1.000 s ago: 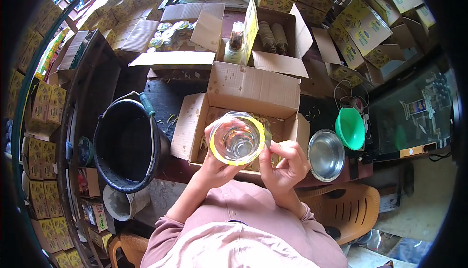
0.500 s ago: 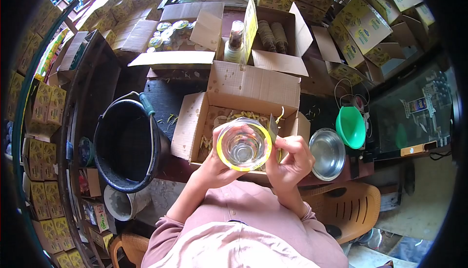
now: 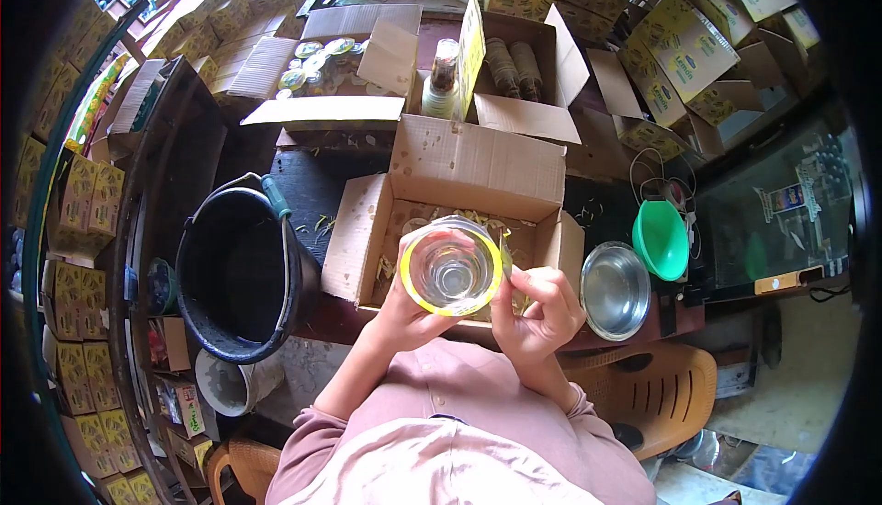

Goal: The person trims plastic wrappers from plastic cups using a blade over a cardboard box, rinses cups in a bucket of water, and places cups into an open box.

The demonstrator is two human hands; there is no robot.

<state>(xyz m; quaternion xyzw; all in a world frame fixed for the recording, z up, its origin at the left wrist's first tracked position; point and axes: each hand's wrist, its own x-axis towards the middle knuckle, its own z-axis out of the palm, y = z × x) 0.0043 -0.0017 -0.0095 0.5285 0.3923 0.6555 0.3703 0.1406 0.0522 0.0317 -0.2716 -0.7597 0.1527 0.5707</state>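
My left hand [image 3: 402, 314] is wrapped round a clear plastic cup [image 3: 451, 271] with a yellow rim, its open mouth facing up toward me. At the cup's right side, my right hand [image 3: 537, 317] pinches a small thin blade [image 3: 505, 257] against the rim. Beneath both hands lies an open cardboard box [image 3: 478, 163] with yellowish strips scattered inside. The lower part of the cup is hidden by my fingers.
A black bucket [image 3: 188, 275] stands left of the box. To the right are a metal bowl [image 3: 616, 291] and a green bowl [image 3: 661, 240]. Behind sit a carton of lidded cups [image 3: 317, 64] and a carton with cup stacks [image 3: 514, 68]. A chair [image 3: 661, 390] is at lower right.
The cup moved slightly right, then back left, with my left hand. My right hand and the blade shifted along the rim, and a yellow strip that stuck up beside the blade now shows less.
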